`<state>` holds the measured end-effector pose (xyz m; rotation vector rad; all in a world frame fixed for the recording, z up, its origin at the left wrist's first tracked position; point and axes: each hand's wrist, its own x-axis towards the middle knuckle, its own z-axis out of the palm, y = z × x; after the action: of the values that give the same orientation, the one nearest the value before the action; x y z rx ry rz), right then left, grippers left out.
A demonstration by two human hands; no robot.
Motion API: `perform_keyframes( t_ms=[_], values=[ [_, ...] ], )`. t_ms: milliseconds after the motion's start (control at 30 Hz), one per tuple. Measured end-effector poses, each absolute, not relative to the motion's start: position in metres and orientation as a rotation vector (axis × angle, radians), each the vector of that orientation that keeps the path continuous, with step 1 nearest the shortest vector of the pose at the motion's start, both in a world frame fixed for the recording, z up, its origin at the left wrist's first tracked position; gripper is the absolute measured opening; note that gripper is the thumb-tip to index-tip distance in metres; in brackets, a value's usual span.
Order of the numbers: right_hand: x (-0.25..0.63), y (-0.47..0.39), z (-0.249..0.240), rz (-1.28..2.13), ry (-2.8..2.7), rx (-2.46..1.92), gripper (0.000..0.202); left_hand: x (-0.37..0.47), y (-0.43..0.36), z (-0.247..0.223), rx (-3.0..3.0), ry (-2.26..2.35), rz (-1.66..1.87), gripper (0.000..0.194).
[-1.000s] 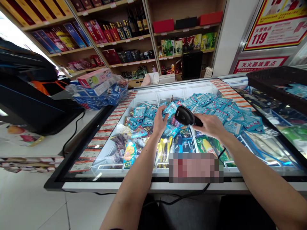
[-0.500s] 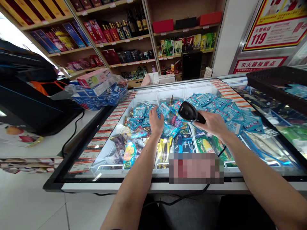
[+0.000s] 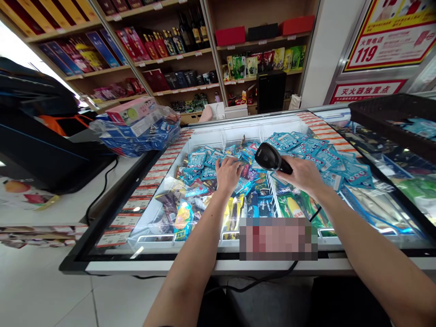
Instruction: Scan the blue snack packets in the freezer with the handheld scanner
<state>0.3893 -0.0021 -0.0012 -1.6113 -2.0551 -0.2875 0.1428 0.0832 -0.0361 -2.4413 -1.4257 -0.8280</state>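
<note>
My right hand [image 3: 301, 173] is wrapped round the handle of a black handheld scanner [image 3: 268, 157], whose head points up and left. My left hand [image 3: 229, 173] lies palm down, fingers spread, over blue packets at the middle of the freezer's glass top; whether a packet is under its fingertips cannot be made out. Blue packets [image 3: 196, 160] lie to the left of that hand. A larger spread of blue packets [image 3: 327, 160] covers the glass right of the scanner. Colourful wrapped items [image 3: 184, 218] show through the glass below.
A plastic-wrapped blue bundle [image 3: 136, 131] stands at the freezer's back left, beside a black machine [image 3: 37, 141] on a white counter. A dark basket [image 3: 391, 120] with blue packets is at the right. The scanner's black cable [image 3: 259, 285] hangs in front. Stocked shelves stand behind.
My left hand has moved slightly right, its fingers now over the spot where a blue packet lay face up. The scanner in my right hand has barely shifted.
</note>
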Motion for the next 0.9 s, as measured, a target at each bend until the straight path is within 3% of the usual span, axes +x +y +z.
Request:
perform_keyframes(
  t_ms=[500,900],
  values=[
    [0.395,0.002,-0.005,-0.323,-1.954,-1.689,0.042,0.121,0.092,-0.040,-2.130,-1.611,-0.834,0.031],
    [0.394,0.001,-0.004,-0.321,-1.961,-1.698,0.045,0.140,0.080,-0.025,-2.910,-0.893,-0.540,0.040]
  ],
)
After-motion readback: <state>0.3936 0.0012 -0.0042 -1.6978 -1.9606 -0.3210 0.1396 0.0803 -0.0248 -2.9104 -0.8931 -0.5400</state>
